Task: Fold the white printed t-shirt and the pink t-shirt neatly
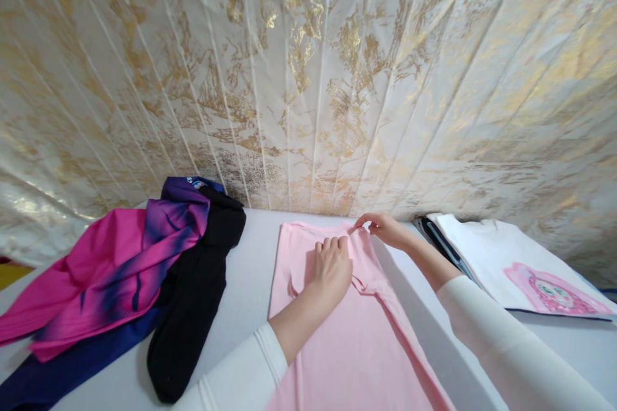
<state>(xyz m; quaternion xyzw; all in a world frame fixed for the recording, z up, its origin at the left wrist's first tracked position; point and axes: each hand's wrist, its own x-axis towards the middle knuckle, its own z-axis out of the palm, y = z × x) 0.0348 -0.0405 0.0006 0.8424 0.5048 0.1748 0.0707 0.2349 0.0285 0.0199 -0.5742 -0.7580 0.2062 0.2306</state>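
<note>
A pale pink garment (351,347) lies flat on the white table (250,282), running from the wall toward me. My left hand (332,266) rests palm down on its upper part, fingers together and stretched flat. My right hand (383,228) is at the garment's far right corner and pinches the edge of the pink cloth between thumb and fingers. Both arms wear white sleeves.
A heap of clothes lies at the left: a magenta and purple top (106,276), a black garment (193,308) and dark blue cloth (53,372). At the right sits a folded white shirt with a pink print (515,263). A white and gold patterned sheet (308,77) covers the wall behind.
</note>
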